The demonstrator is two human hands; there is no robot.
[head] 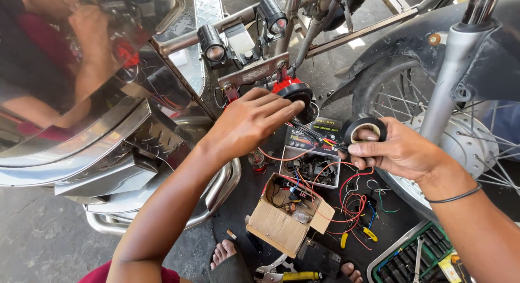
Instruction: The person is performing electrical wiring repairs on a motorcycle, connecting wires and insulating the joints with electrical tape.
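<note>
Both hands up near the front of a motorbike. Left hand (252, 123) reaching in, fingers pinched on thin wires (314, 134) just below a round black and red horn (295, 92). Right hand (398, 150) closed around a roll of black tape (363, 128), thumb on the roll's side, fingertips pinching the other end of the same wires. Black band around the right wrist.

Big shiny metal sidecar body (81, 99) on the left, showing a reflection of a person. Dark fender (411, 34) and spoked front wheel (460, 142) on the right, with a grey fork leg (449, 82) in front. Silver crash bar (238, 20) across the top with two small black spotlights (212, 43) clamped on.

Down on the ground, an open brown cardboard box (281, 223) with parts inside. Next to it, a small white box (311, 166) full of dark bits. Loose red, black, blue and green wires (352, 202) in a tangle. Green tray of tools (422, 256) at the bottom right. Yellow-handled pliers (287, 275) near bare toes (223, 253).
</note>
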